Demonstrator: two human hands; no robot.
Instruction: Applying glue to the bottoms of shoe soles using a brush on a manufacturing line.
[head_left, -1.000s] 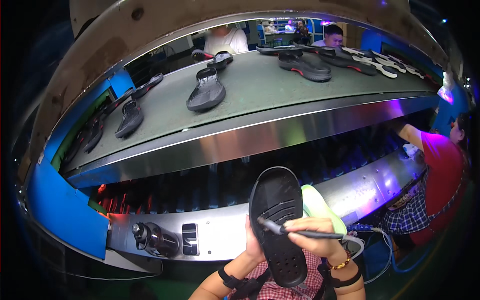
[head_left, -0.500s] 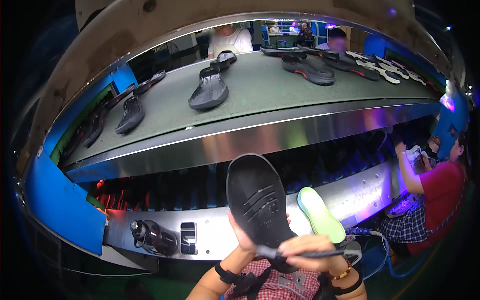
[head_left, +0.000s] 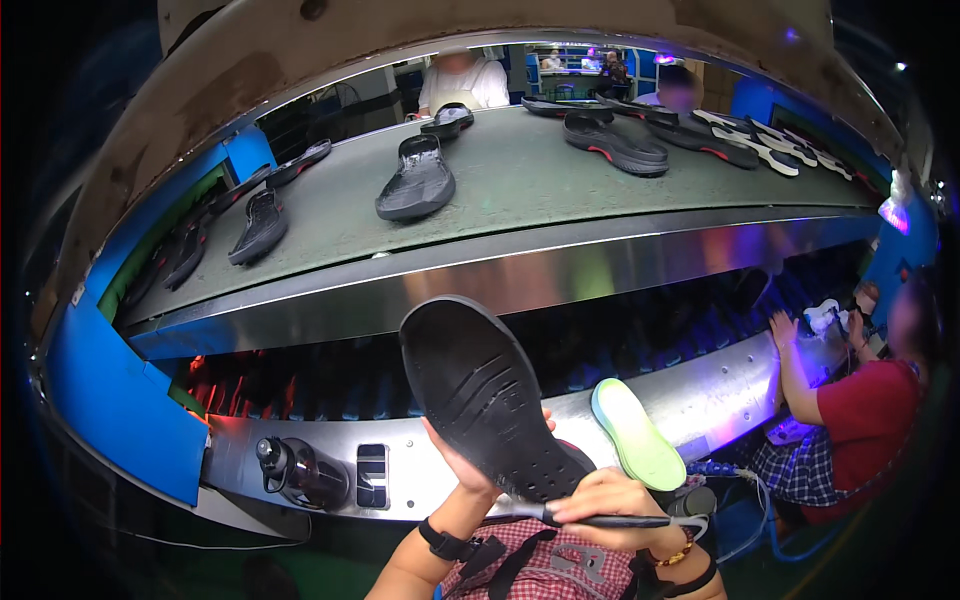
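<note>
A black shoe sole [head_left: 470, 385] is held up in front of me, toe end away from me and tilted to the left. My left hand [head_left: 462, 468] is closed around its left side, with fingertips showing at the right edge. In my right hand [head_left: 612, 505] is a thin dark-handled brush [head_left: 632, 521], with a pale tube running from the handle's right end. Its light tip lies at the sole's near end; whether it touches the sole, I cannot tell. A yellow-green shoe sole [head_left: 640, 435] with a bluish edge rests on the metal ledge to the right.
Several black soles [head_left: 418, 180] and white cut-out pieces [head_left: 745, 140] lie on the green conveyor belt [head_left: 510, 185]. A dark bottle [head_left: 312, 475] stands on the metal ledge [head_left: 425, 470] beside a rectangular cut-out [head_left: 373, 475]. A co-worker in red [head_left: 870, 405] works at right; others are behind the belt.
The black sole has swung left and tilted, baring small holes near its heel. My right hand and brush have shifted slightly. The co-worker at right has moved an arm.
</note>
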